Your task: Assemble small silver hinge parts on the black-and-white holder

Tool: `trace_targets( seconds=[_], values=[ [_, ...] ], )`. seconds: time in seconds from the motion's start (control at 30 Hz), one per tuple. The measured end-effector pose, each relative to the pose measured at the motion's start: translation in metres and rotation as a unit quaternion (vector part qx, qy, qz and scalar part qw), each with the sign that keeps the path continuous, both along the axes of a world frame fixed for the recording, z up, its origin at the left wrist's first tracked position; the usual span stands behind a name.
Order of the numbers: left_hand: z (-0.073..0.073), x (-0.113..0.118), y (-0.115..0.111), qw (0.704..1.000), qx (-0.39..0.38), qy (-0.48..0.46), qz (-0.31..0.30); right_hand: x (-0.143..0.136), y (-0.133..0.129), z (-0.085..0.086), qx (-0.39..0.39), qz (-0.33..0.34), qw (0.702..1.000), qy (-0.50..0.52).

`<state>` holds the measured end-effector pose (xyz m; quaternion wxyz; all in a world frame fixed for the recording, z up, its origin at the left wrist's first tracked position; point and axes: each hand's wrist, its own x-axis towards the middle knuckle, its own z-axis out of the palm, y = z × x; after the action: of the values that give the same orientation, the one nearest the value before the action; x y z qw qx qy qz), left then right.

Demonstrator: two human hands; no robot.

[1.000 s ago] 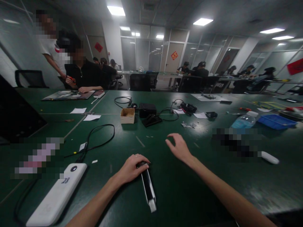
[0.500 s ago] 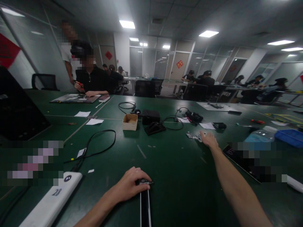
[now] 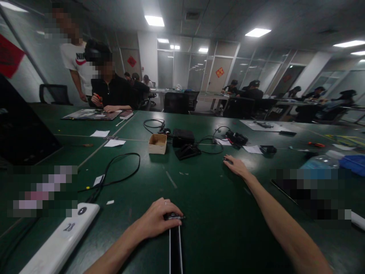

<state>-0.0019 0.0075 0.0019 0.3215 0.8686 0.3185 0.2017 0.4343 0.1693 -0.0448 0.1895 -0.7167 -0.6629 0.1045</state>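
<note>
My left hand [image 3: 162, 217] is wrapped round a small dark metallic piece [image 3: 174, 216] at the top end of a long, narrow dark bar with pale edges [image 3: 175, 249]. Farther off to the right, my right hand [image 3: 235, 166] rests low over the green table, its fingers pressed down on small metallic bits [image 3: 227, 160] that they mostly cover. Just beyond and left of that hand lie a black stand-like object [image 3: 187, 151] and a black box [image 3: 183, 137].
Left of centre are an open cardboard box [image 3: 157, 144], a looped black cable [image 3: 139, 167] and a white device marked 28 [image 3: 64, 236]. A plastic bottle [image 3: 322, 161] and blue tray [image 3: 355, 163] stand right. A person [image 3: 110, 91] sits across the table [image 3: 199, 190].
My right hand has moved left over the table, and the metallic bits that lay beside it are now mostly under its fingers. My left hand keeps its hold.
</note>
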Motion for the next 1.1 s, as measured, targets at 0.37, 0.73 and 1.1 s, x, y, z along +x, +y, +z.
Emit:
trace_targets(
  seconds=[0.37,0.73,1.1],
  values=[
    [0.000,0.002,0.003,1.000,-0.001,0.010,0.000,-0.095,-0.096,0.009,0.006,0.109,0.994,0.000],
    [0.000,0.000,0.001,1.000,-0.003,0.002,0.005,-0.116,-0.077,0.034,0.043,0.069,0.996,-0.028],
    [0.000,-0.003,0.000,1.000,0.006,0.009,-0.002,-0.100,-0.028,0.024,-0.053,0.053,0.995,-0.071]
  ],
)
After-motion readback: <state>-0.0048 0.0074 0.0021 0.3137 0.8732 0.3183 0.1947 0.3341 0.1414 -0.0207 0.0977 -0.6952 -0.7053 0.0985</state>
